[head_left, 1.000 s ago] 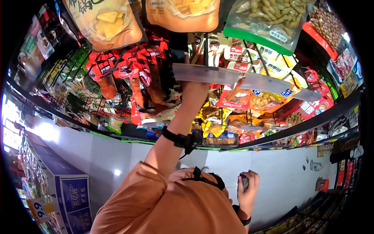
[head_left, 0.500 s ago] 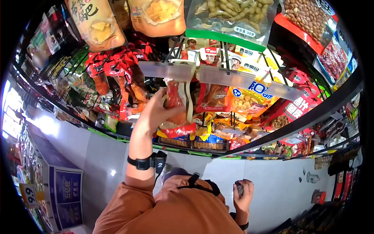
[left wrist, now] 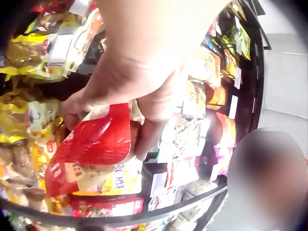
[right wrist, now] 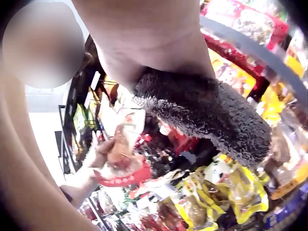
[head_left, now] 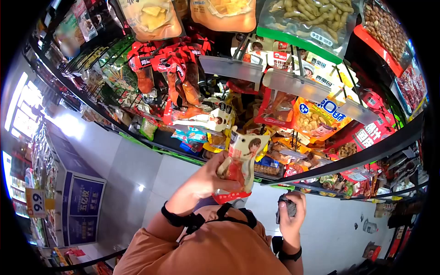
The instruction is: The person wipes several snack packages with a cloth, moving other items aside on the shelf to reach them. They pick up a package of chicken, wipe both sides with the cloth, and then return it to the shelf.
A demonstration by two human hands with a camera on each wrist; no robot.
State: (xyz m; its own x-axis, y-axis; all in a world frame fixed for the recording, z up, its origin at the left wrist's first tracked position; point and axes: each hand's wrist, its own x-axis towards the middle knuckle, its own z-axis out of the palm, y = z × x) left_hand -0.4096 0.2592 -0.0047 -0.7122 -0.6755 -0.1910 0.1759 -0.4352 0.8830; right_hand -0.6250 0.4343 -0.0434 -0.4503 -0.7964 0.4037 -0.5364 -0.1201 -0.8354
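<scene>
My left hand (head_left: 204,178) pinches a cream and red snack packet (head_left: 243,160) by its side, held in front of the hanging rack, near my chest. In the left wrist view the fingers of my left hand (left wrist: 139,82) curl round the packet (left wrist: 103,139), its red end facing the camera. A fuzzy dark grey cloth (head_left: 284,207) is gripped in my right hand (head_left: 293,220), away from the rack. The right wrist view shows the cloth (right wrist: 207,113) bunched under my right hand (right wrist: 159,38), with the packet (right wrist: 125,159) beyond it.
Packets hang on hooks behind clear label strips (head_left: 298,87). Larger bags, one of green pods (head_left: 316,18), hang above. A dark curved shelf edge (head_left: 366,156) crosses the right side. A purple display box (head_left: 82,201) stands on the floor at the left.
My left hand reached in behind the label strip, then drew a packet off the rack and down toward my body. My right hand has risen slightly with the cloth still in it.
</scene>
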